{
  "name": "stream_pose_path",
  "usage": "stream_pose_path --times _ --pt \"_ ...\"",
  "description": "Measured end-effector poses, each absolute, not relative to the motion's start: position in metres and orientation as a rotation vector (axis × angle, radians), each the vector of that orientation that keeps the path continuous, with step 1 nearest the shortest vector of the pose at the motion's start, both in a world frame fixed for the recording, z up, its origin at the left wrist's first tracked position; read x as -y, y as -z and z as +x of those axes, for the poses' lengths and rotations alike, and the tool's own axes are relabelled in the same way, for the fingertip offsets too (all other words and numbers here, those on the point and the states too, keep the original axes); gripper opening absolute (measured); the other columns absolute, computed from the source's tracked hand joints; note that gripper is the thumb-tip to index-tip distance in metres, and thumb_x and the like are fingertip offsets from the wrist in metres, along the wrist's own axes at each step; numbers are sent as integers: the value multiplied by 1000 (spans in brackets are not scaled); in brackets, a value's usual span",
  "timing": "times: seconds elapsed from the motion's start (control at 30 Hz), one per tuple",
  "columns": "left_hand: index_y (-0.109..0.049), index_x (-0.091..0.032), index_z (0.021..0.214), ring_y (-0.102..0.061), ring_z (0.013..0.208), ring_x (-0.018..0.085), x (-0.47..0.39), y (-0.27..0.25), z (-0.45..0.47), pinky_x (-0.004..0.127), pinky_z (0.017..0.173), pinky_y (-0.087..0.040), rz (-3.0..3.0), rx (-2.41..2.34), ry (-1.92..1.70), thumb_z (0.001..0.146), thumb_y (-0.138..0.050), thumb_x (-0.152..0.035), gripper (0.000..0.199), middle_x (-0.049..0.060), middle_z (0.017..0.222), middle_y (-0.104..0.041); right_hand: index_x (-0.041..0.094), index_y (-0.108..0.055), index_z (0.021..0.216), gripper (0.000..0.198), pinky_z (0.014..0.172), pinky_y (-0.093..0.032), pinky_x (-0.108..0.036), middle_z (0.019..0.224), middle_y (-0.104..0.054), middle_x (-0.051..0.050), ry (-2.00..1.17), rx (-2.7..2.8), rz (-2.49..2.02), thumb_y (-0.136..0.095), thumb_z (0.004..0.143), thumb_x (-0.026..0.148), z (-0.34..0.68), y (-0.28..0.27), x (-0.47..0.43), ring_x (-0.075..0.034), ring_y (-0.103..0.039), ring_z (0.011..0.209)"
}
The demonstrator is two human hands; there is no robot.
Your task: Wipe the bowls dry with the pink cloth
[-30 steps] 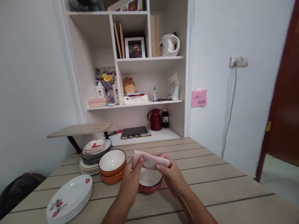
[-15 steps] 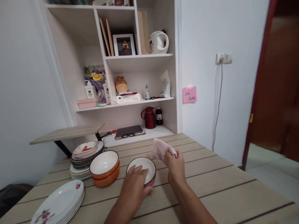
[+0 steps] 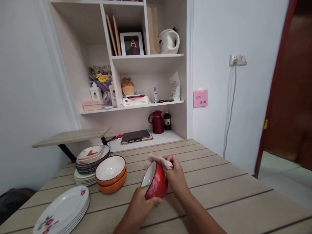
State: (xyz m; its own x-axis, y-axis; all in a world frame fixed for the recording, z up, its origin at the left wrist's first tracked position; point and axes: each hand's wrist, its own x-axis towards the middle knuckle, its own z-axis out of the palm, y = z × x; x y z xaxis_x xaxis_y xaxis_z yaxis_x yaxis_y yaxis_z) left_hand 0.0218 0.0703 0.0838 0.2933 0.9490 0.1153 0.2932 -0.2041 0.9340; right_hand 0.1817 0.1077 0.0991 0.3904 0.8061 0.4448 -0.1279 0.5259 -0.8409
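A red bowl (image 3: 159,182) with a pink flower pattern and a white inside is tipped on its side above the table. My left hand (image 3: 142,203) grips its near rim, thumb on the outer wall and fingers toward the inside. A pale pink cloth (image 3: 157,159) is pinched in my right hand (image 3: 174,174), lying against the bowl's far upper edge. Left of the bowl stand two stacked orange bowls (image 3: 110,175) with white insides.
White oval plates (image 3: 64,208) with red flowers are stacked at the front left of the slatted table (image 3: 219,191). Behind them stand more stacked plates (image 3: 91,162), near a small raised wooden shelf (image 3: 73,136). A red jug (image 3: 157,123) and a dark laptop (image 3: 136,136) sit at the back.
My left hand has taken hold of the red bowl, lifting and tipping it on its side. My right hand has brought the cloth left and down onto the bowl.
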Motion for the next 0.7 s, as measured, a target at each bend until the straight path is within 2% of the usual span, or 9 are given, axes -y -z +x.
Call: stream_pose_path --times 0.07,0.17,0.23,0.37,0.47,0.53,0.63,0.7 --pt "-51 -21 65 -32 61 13 -73 -77 21 26 58 -28 1586 -1084 -1010 63 -70 -29 20 -6 61 -42 25 -61 89 24 77 -53 -35 90 -70 -2 -689 1090 -786 -77 77 38 180 -100 -103 -23 -63 83" --pt "-61 -18 71 -35 63 13 -78 -71 18 26 60 -31 1485 -1016 -1126 61 -76 -34 25 -3 65 -50 25 -71 113 30 88 -53 -39 107 -72 -7 -691 1269 -770 -71 85 35 179 -99 -97 -27 -67 98" --pt "-66 -16 78 -42 67 15 -82 -68 16 26 64 -36 1416 -966 -1208 60 -81 -38 32 -1 70 -57 27 -78 106 24 93 -51 -40 107 -73 -8 -600 1476 -723 -63 88 26 178 -96 -94 -28 -66 104" --pt "-71 -15 88 -52 75 18 -86 -67 14 28 73 -43 1307 -918 -1289 59 -88 -45 44 2 80 -63 35 -83 102 37 87 -50 -42 97 -70 -7 -382 1743 -684 -59 82 16 171 -89 -89 -29 -65 97" --pt "-69 -15 81 -48 70 15 -83 -66 14 27 68 -40 1321 -944 -1270 58 -88 -45 42 0 73 -60 36 -84 100 34 104 -45 -50 125 -68 -9 -337 1675 -724 -62 80 19 169 -89 -92 -34 -59 120" --pt "-66 -16 73 -42 64 13 -80 -64 15 26 62 -36 1364 -974 -1235 57 -87 -43 38 -3 66 -55 34 -84 98 28 112 -40 -53 137 -65 -8 -433 1568 -731 -61 84 24 173 -91 -98 -35 -55 130" --pt "-61 -17 67 -36 61 11 -78 -62 19 25 58 -31 1396 -957 -1181 57 -85 -42 35 -4 62 -50 31 -83 100 25 113 -42 -54 127 -74 -9 -625 1473 -724 -60 91 34 181 -93 -107 -34 -63 124" --pt "-60 -17 67 -35 60 11 -78 -62 20 25 58 -30 1388 -947 -1172 56 -84 -42 36 -5 62 -49 31 -82 106 27 113 -42 -55 127 -75 -9 -660 1492 -706 -59 94 37 184 -92 -108 -34 -64 124"
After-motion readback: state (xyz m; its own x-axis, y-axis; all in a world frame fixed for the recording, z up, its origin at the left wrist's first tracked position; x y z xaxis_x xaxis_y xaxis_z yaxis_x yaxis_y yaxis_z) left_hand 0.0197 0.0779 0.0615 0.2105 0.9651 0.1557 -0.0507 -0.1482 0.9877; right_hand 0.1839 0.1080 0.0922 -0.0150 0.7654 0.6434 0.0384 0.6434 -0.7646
